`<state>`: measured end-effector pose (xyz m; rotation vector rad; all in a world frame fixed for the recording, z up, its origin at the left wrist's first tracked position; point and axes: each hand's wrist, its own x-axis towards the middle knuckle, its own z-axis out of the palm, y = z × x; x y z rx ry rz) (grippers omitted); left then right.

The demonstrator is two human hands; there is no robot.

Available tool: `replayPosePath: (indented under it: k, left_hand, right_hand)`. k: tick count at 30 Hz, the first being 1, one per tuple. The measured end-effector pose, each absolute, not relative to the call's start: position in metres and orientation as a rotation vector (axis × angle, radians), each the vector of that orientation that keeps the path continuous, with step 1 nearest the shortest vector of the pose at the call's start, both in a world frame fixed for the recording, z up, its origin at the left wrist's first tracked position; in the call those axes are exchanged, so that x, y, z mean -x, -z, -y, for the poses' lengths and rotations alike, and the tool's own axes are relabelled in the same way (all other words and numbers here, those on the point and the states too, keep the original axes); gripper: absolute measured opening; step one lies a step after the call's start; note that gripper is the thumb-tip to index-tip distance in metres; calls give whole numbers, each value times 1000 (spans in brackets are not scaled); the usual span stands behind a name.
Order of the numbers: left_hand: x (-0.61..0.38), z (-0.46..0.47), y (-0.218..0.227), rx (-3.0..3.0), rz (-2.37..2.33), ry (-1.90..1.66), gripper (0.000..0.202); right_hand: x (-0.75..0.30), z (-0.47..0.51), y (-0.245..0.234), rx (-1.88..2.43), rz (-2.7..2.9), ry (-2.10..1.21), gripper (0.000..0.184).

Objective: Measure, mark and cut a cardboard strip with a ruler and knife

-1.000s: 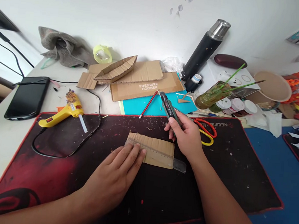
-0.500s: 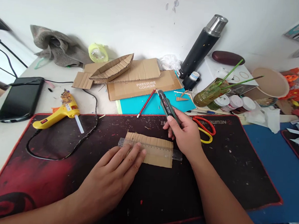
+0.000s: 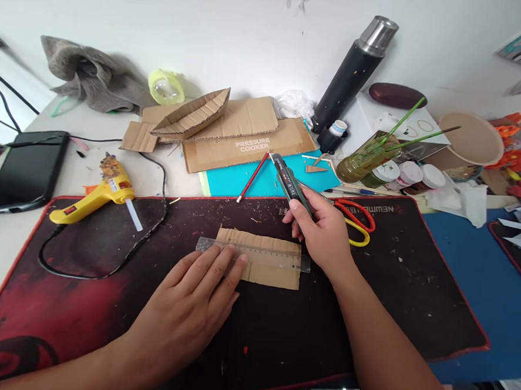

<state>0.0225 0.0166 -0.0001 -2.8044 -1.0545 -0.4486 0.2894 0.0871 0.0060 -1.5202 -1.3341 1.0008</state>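
Note:
A small rectangle of cardboard [image 3: 273, 275] lies on the dark desk mat, with a clear plastic ruler [image 3: 278, 257] laid lengthwise across it. My left hand [image 3: 196, 297] rests over the ruler's left part, fingers stretched out and pressing down on it. Above the right end of the cardboard, my right hand [image 3: 322, 228] is closed around a dark green utility knife [image 3: 290, 182], its tip pointing up and away. The knife is held clear of the cardboard. Beside my right hand lie red and yellow scissors [image 3: 358, 221], partly hidden by it.
A yellow hot glue gun [image 3: 96, 199] with its cord lies at left near a black phone [image 3: 28, 169]. Cut cardboard [image 3: 249, 150], a blue sheet [image 3: 226, 181] and a red pencil [image 3: 253, 177] are behind. A tall thermos [image 3: 351, 77] and paint jars [image 3: 407, 176] stand at back right.
The ruler has slid slightly left over the cardboard, together with my left hand. My right hand keeps the utility knife raised in nearly the same place. The view has shifted a little.

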Motion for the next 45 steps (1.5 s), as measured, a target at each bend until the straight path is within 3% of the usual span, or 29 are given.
replayPosePath:
  k: [4, 17, 45]
  left_hand:
    - [-21, -16, 0, 2909, 934, 427, 49]
    - [-17, -19, -6, 2823, 1016, 441, 40]
    - [-18, -18, 0, 2849, 1118, 446, 45]
  right_hand:
    - [-289, -87, -7, 1521, 1336, -1010, 49]
    - [-291, -87, -3, 1537, 1322, -1016, 55]
    - [-290, -87, -3, 1583, 1366, -1000, 52]
